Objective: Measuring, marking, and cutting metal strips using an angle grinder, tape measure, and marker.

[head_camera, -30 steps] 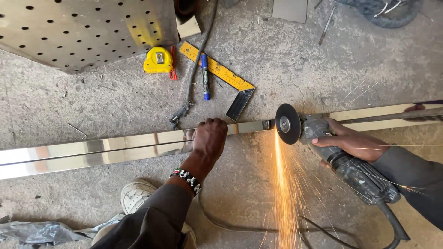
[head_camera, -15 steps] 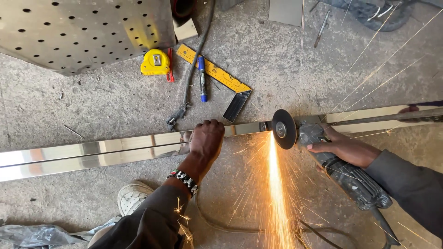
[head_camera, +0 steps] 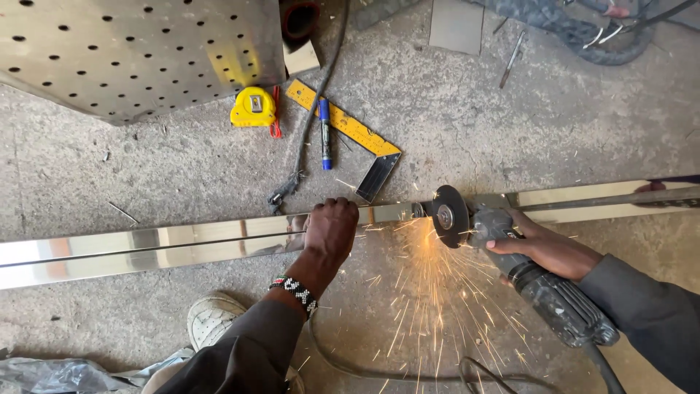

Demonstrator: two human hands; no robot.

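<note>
One long steel tube [head_camera: 182, 244] is lying across the rough concrete floor [head_camera: 554, 124]; the left hand [head_camera: 332, 230] is pressing down, fingers curled over it. Beside it, sparks are spraying where one angle grinder [head_camera: 510, 263], gripped by the right hand [head_camera: 547, 248], is apparently cutting the tube.

A long polished rectangular steel tube [head_camera: 182, 244] is lying across the concrete floor. A dark grey corded angle grinder [head_camera: 525, 281] is standing its disc on the tube, throwing orange sparks downward.
</note>
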